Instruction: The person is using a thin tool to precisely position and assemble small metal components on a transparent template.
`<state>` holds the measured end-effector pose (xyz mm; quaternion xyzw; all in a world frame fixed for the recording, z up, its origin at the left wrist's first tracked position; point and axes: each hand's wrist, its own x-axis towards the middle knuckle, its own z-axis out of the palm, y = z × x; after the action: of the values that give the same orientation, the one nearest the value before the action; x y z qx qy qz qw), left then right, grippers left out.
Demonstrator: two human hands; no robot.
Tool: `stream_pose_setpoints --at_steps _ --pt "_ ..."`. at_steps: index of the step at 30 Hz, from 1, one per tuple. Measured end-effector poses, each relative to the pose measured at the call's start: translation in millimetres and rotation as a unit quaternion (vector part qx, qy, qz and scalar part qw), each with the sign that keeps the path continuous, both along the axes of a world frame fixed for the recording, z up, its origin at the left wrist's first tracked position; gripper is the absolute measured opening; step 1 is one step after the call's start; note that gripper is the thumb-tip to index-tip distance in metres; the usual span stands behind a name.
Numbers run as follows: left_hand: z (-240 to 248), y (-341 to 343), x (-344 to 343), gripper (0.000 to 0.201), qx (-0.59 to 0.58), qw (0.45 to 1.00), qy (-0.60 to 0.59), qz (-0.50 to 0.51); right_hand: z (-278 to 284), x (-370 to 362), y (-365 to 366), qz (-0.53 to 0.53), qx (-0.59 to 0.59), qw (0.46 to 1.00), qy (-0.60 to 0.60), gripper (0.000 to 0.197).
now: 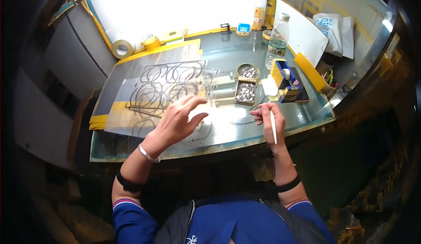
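My left hand [177, 116] hovers over the near right part of a clear sheet [151, 79] printed with dark rings and lines. Its thumb and fingers are apart, and nothing shows between them. My right hand [271, 120], near the front edge of the glass-topped table [228, 132], is closed on a slim white pen-like stick [273, 127]. The stick lies along the palm with its tapered end toward my wrist. Beyond this hand stand a round tin [248, 71] and a rectangular tin [245, 92], both filled with small shiny pieces.
A blue tape dispenser [284, 80] stands at the right, with a clear plastic bottle [278, 42] behind it. Tape rolls [122, 49] sit at the back left. A bright white panel [175, 7] rises at the back. A thin loop of wire or cord [241, 123] lies beside my right hand.
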<state>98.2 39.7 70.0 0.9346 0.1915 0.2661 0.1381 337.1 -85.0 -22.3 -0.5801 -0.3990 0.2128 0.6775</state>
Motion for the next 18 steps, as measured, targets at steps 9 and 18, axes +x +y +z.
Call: stream_pose_setpoints --at_steps 9,18 --pt "-60 -44 -82 0.063 0.021 0.996 -0.003 0.083 3 -52 10 0.063 -0.068 0.961 -0.260 0.016" --pt "-69 -53 -63 0.041 0.088 0.993 -0.058 0.045 17 -100 1 0.228 -0.001 0.956 -0.185 0.010"
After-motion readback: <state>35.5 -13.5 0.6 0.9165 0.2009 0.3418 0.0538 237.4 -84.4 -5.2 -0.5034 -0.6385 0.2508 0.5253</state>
